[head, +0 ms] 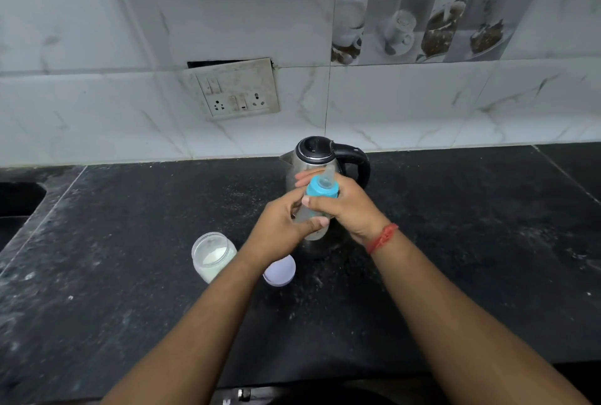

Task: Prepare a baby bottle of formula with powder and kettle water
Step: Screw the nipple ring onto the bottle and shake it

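Note:
I hold a clear baby bottle (314, 225) with a blue collar and teat (322, 186) above the black counter, in front of the steel kettle (320, 157). My left hand (279, 229) wraps the bottle's body from the left. My right hand (349, 206) grips it just under the blue collar. The kettle stands at the back with its lid down and its black handle to the right. An open glass jar of white powder (213, 256) stands left of my left wrist. Its white lid (281, 271) lies on the counter, partly under my left forearm.
The black stone counter (455, 242) meets a marble-tiled wall. A switch and socket plate (235, 90) hangs on that wall above the kettle. A sink cut-out (16, 199) opens at the far left. A red thread band (382, 237) circles my right wrist.

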A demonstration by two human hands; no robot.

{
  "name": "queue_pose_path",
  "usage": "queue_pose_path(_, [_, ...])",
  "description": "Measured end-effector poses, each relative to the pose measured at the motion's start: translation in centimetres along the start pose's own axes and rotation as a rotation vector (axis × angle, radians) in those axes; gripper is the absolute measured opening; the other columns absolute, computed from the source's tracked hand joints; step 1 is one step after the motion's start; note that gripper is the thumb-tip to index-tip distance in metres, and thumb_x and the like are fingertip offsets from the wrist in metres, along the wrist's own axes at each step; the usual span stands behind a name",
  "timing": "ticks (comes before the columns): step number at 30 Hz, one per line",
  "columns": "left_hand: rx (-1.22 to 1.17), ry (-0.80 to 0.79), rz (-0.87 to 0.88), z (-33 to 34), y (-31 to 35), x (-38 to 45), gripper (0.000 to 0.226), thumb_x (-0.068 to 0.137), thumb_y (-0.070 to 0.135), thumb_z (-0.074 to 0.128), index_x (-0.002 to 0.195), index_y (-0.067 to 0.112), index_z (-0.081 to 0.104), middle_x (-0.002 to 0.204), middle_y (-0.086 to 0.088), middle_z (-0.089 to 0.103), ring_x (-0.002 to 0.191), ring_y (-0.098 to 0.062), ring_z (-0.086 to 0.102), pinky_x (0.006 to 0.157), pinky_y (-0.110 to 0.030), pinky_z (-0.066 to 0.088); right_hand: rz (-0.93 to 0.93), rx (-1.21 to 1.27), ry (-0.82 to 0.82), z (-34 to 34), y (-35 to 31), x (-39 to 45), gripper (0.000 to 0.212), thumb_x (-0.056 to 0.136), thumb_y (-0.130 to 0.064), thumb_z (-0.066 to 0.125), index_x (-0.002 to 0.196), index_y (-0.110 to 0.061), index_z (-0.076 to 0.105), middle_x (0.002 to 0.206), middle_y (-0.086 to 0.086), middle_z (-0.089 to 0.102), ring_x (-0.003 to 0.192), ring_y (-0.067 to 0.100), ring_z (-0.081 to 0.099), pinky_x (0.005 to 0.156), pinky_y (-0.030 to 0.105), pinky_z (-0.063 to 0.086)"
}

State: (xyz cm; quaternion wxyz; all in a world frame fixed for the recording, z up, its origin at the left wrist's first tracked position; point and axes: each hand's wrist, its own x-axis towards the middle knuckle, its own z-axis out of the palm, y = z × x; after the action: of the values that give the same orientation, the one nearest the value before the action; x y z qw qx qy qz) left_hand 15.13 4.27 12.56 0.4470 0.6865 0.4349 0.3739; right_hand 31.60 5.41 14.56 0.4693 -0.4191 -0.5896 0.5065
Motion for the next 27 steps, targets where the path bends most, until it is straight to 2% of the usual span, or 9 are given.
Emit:
queue_pose_path(4, [0.098, 0.211, 0.001, 2.7, -0.2, 0.0, 0.05, 0.084, 0.01, 0.08, 0.13, 0.024, 0.064, 0.108, 0.014, 0.073, 0.098, 0.004, 0.068, 0.088, -0.02, 0.055, 0.061, 0.135, 0.358, 2.4, 0.8, -0.3, 0.017, 0.082, -0.001, 0.074, 0.099, -0.004, 0.071, 0.096, 0.003, 0.073, 0.085, 0.012, 0.069, 0.079, 0.031, 0.058])
queue_pose_path(7, [0.162, 0.262, 0.014, 3.7, -0.6, 0.0, 0.052, 0.085, 0.012, 0.078, 0.133, 0.021, 0.062, 0.107, 0.014, 0.071, 0.093, 0.013, 0.063, 0.079, -0.005, 0.046, 0.135, 0.128, 0.456, 3.0, 1.1, -0.4, 0.016, 0.083, -0.007, 0.077, 0.097, -0.008, 0.07, 0.089, 0.01, 0.073, 0.081, 0.014, 0.069, 0.079, 0.032, 0.059])
queue_pose_path(10, [0.097, 0.21, -0.041, 3.6, -1.4, 0.2, 0.051, 0.085, 0.016, 0.08, 0.133, 0.021, 0.061, 0.114, 0.012, 0.073, 0.099, 0.006, 0.067, 0.084, -0.012, 0.051, 0.164, 0.037, 0.351, 2.3, 1.5, -0.4, 0.022, 0.084, -0.018, 0.08, 0.102, -0.015, 0.067, 0.097, 0.009, 0.073, 0.085, 0.01, 0.069, 0.082, 0.031, 0.059])
queue_pose_path(13, [0.009, 0.132, -0.093, 3.0, -2.6, 0.4, 0.052, 0.083, 0.021, 0.082, 0.13, 0.026, 0.061, 0.116, 0.01, 0.073, 0.106, -0.003, 0.068, 0.093, -0.028, 0.056, 0.163, -0.146, 0.249, 0.5, 3.2, -0.5, 0.056, 0.08, -0.054, 0.075, 0.125, -0.024, 0.06, 0.124, -0.001, 0.064, 0.11, 0.006, 0.064, 0.094, 0.029, 0.055])
queue_pose_path(15, [-0.031, 0.124, -0.121, 2.9, -3.4, 0.2, 0.052, 0.083, 0.021, 0.084, 0.128, 0.028, 0.06, 0.118, 0.01, 0.072, 0.109, -0.006, 0.068, 0.096, -0.03, 0.054, 0.185, -0.215, 0.259, -1.0, 4.2, -0.9, 0.063, 0.082, -0.067, 0.065, 0.131, -0.028, 0.058, 0.134, -0.005, 0.058, 0.123, 0.006, 0.057, 0.102, 0.03, 0.049])
queue_pose_path(18, [-0.051, 0.152, -0.165, 3.1, -4.5, -0.4, 0.05, 0.083, 0.017, 0.085, 0.124, 0.031, 0.059, 0.118, 0.01, 0.07, 0.11, -0.005, 0.066, 0.092, -0.021, 0.052, 0.236, -0.368, 0.381, -4.0, 6.2, -2.1, 0.04, 0.09, -0.055, 0.065, 0.117, -0.027, 0.066, 0.125, -0.005, 0.062, 0.115, 0.009, 0.059, 0.098, 0.028, 0.048])
queue_pose_path(21, [-0.056, 0.153, -0.22, 3.4, -5.6, -0.9, 0.049, 0.082, 0.017, 0.085, 0.119, 0.034, 0.058, 0.116, 0.01, 0.07, 0.106, -0.004, 0.066, 0.085, -0.015, 0.05, 0.346, -0.761, 0.435, -7.4, 8.9, -3.9, 0.026, 0.089, -0.04, 0.072, 0.109, -0.023, 0.069, 0.118, 0.0, 0.06, 0.11, 0.021, 0.059, 0.097, 0.037, 0.05])
queue_pose_path(24, [-0.019, 0.122, -0.247, 3.5, -6.7, -1.2, 0.05, 0.082, 0.023, 0.086, 0.121, 0.035, 0.057, 0.117, 0.012, 0.069, 0.107, -0.002, 0.065, 0.088, -0.02, 0.05, 0.58, -1.019, 0.285, -9.8, 10.8, -5.9, 0.041, 0.088, -0.043, 0.071, 0.124, -0.023, 0.063, 0.131, 0.005, 0.048, 0.121, 0.031, 0.051, 0.099, 0.05, 0.049])
queue_pose_path(27, [-0.01, 0.11, -0.268, 3.8, -7.5, -1.2, 0.054, 0.08, 0.027, 0.087, 0.125, 0.033, 0.058, 0.12, 0.012, 0.069, 0.111, -0.004, 0.065, 0.098, -0.032, 0.053, 0.707, -1.157, 0.157, -10.3, 12.0, -7.4, 0.055, 0.088, -0.044, 0.068, 0.136, -0.024, 0.052, 0.14, 0.007, 0.039, 0.125, 0.035, 0.045, 0.101, 0.051, 0.046])
